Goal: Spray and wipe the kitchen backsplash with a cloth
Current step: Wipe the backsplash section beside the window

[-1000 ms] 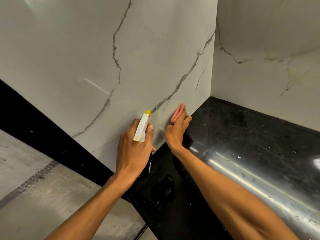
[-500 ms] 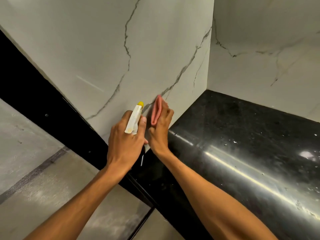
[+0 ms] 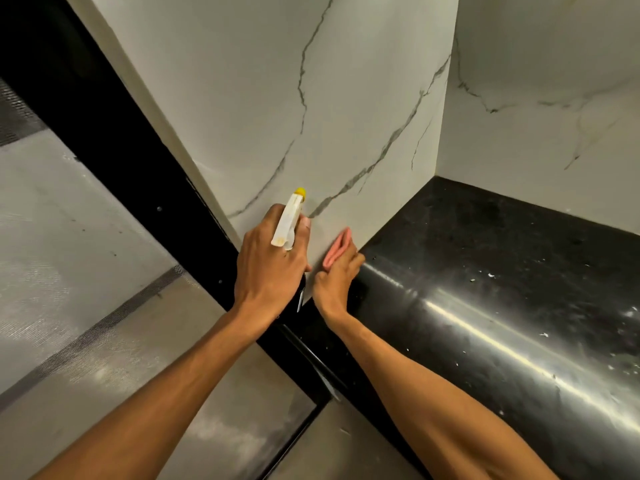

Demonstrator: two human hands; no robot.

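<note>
Backsplash [image 3: 270,98] slabs of smooth white stone with thin grey veins rise from the far edge of the bench [image 3: 502,265] and meet in a far corner. Low on the left slab, a folded pink cloth [image 3: 336,249] lies flat against the stone under the fairly straight fingers of the right hand [image 3: 337,282]. Just left of it, the left hand [image 3: 270,268] grips a spray bottle [image 3: 287,223] with a white trigger head and a yellow nozzle. The bench is glossy black, speckled with white flecks. A grey floor [image 3: 69,271] lies at the left.
</note>
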